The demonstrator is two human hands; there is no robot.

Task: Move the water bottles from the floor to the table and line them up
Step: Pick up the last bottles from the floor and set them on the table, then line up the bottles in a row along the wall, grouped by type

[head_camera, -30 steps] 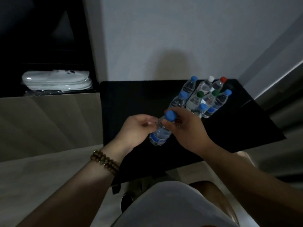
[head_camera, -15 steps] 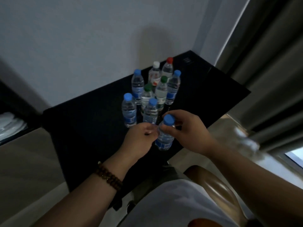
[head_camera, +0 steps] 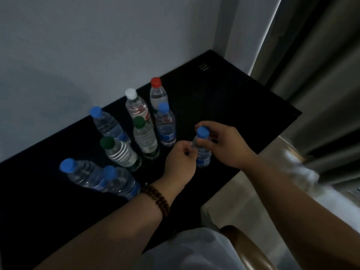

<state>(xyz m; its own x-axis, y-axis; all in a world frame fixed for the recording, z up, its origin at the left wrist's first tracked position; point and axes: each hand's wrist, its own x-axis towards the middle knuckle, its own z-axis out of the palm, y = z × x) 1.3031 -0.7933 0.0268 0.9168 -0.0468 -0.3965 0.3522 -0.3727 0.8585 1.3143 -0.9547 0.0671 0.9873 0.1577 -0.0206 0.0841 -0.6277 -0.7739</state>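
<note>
A black desk point(head_camera: 224, 98) stands against the wall. Eight water bottles point(head_camera: 145, 139) with blue, green, white and red caps stand in a loose cluster on it. To their right, near the desk's front edge, the right grip point(head_camera: 228, 145) curls round the blue cap point(head_camera: 202, 131) and neck of a ninth bottle point(head_camera: 203, 154), which is upright. The left grip point(head_camera: 179, 162) pinches that bottle's shoulder from the left. Whether its base touches the desk cannot be told. A bead bracelet point(head_camera: 155, 197) circles the left wrist.
</note>
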